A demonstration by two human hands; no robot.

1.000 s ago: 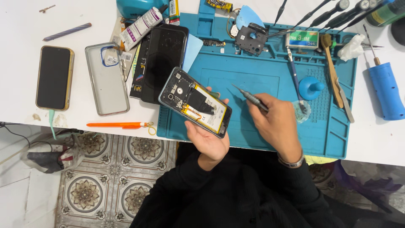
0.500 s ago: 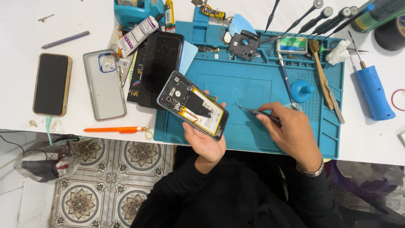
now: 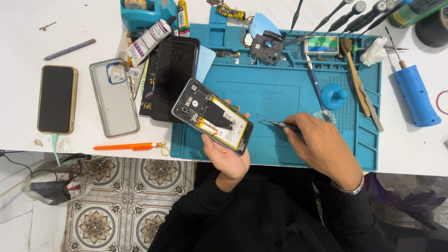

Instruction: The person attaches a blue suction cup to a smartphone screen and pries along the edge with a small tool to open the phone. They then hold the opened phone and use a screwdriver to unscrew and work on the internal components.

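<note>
An opened phone, back cover off w/ battery exposed, is gripped tilted above the near-left part of the blue work mat by the left hand, fingers curled round its edges. A thin screwdriver is pinched in the right hand, tip on the mat just right of the phone. A black phone and clear case are seen far left on the white table.

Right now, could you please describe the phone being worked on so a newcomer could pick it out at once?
Start at the blue rubber repair mat on the white table. Over its front left corner, the left hand holds up the opened dark phone. Unlike the gold-edged phone and black phone lying flat to the left, it shows its battery and circuitry.
</note>
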